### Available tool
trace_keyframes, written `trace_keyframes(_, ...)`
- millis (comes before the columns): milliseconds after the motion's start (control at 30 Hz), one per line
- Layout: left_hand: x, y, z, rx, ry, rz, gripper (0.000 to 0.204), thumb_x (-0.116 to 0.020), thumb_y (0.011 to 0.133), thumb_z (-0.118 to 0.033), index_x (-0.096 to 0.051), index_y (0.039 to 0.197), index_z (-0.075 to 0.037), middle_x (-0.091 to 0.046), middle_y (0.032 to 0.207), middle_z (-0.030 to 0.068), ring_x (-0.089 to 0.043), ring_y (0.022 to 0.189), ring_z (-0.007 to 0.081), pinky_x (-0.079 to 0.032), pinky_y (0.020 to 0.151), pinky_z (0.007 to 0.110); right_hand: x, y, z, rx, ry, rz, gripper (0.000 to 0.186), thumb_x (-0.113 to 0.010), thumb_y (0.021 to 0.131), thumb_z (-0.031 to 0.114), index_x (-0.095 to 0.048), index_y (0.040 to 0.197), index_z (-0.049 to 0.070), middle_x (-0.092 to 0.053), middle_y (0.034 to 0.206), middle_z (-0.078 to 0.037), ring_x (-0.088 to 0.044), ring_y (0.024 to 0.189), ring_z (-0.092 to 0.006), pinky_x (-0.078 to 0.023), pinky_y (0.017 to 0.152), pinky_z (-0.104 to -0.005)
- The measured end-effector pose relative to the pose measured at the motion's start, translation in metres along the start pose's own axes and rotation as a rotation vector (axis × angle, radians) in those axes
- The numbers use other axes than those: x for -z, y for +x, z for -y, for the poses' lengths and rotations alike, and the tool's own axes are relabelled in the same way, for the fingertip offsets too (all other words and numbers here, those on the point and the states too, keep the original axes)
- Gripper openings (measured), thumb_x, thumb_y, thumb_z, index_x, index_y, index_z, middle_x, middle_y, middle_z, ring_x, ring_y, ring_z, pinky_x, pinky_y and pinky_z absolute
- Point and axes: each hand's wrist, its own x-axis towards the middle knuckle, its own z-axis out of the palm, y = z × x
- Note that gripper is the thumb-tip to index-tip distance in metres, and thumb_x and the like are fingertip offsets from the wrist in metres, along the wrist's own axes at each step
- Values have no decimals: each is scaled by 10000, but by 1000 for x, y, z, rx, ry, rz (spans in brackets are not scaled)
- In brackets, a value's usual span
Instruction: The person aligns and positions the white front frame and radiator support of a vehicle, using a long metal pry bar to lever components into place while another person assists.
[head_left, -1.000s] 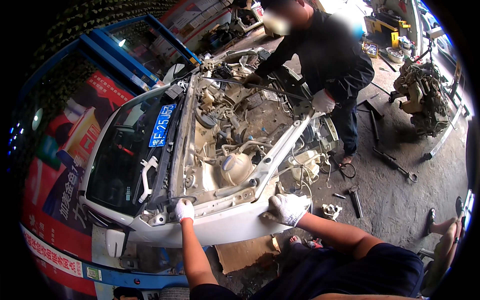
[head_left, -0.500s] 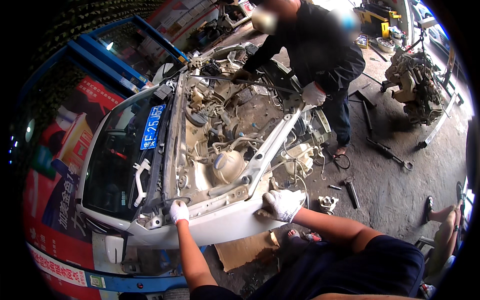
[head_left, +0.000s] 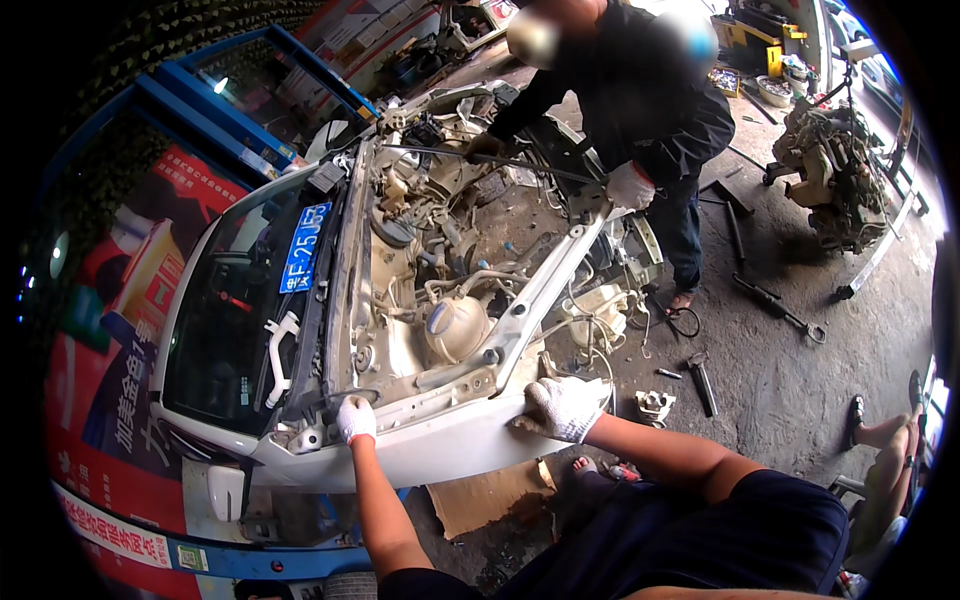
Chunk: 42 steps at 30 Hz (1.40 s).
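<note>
A white front fender (head_left: 440, 445) runs along the near side of a stripped car. My left hand (head_left: 356, 418), in a white knit glove, is closed over its upper edge near the windshield end. At the fender's front end, my right hand (head_left: 565, 408) wears a similar glove, with its fingers curled over the panel's edge. Behind the fender lies the open engine bay (head_left: 500, 230), with a round cream reservoir (head_left: 457, 328) and loose hoses. Across the bay a co-worker (head_left: 640, 100) in dark clothes leans in, a gloved hand (head_left: 630, 187) at the front frame by a long thin bar.
An engine (head_left: 832, 165) hangs from a hoist at the right. A hammer (head_left: 703, 385) and long dark tools lie on the floor. Cardboard (head_left: 490, 497) lies under the fender. A white pipe (head_left: 280, 358) rests by the windshield. Another person's legs (head_left: 885, 470) show at the right edge.
My left hand has shifted very slightly left and up along the fender's edge. My right hand stays in place, and the co-worker is almost unchanged.
</note>
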Motion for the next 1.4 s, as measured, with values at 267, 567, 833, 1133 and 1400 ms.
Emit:
trace_keyframes(267, -1, 0, 0, 18, -8, 3, 265, -573, 870, -234, -693, 967, -19, -705, 958, 216, -683, 926, 372, -529, 826, 435, 0, 0, -3, 19, 17, 49, 568, -604, 867, 595, -550, 1006, 48, -625, 863, -204, -639, 745, -389, -506, 645, -487)
trace_keyframes(567, 1, -2, -3, 27, -29, 7, 258, -575, 866, -231, -695, 946, -17, -708, 937, 215, -687, 908, 375, -531, 816, 436, 2, 0, -2, 18, 17, 55, 571, -595, 873, 605, -546, 987, 48, -624, 858, -208, -635, 738, -397, -504, 645, -489)
trace_keyframes(833, -3, 3, 6, 26, -40, 3, 266, -574, 867, -236, -696, 959, -19, -707, 941, 215, -685, 909, 376, -529, 815, 437, 4, 1, 2, 20, 2, 30, 571, -605, 867, 598, -546, 980, 41, -624, 850, -210, -633, 727, -397, -504, 640, -490)
trace_keyframes(1133, -5, 2, 7, 12, -25, 0, 261, -576, 864, -236, -695, 954, -22, -707, 943, 213, -684, 906, 378, -527, 815, 440, 5, 1, 2, 40, 17, -9, 526, -631, 854, 564, -559, 938, 49, -620, 802, -197, -627, 701, -385, -500, 621, -488)
trace_keyframes(1400, -5, 2, 7, 0, -10, -5, 252, -579, 860, -236, -692, 937, -24, -707, 927, 209, -682, 898, 383, -527, 808, 448, -2, 0, -4, 72, 64, -51, 514, -645, 844, 557, -558, 924, 57, -613, 791, -194, -615, 678, -385, -488, 605, -493)
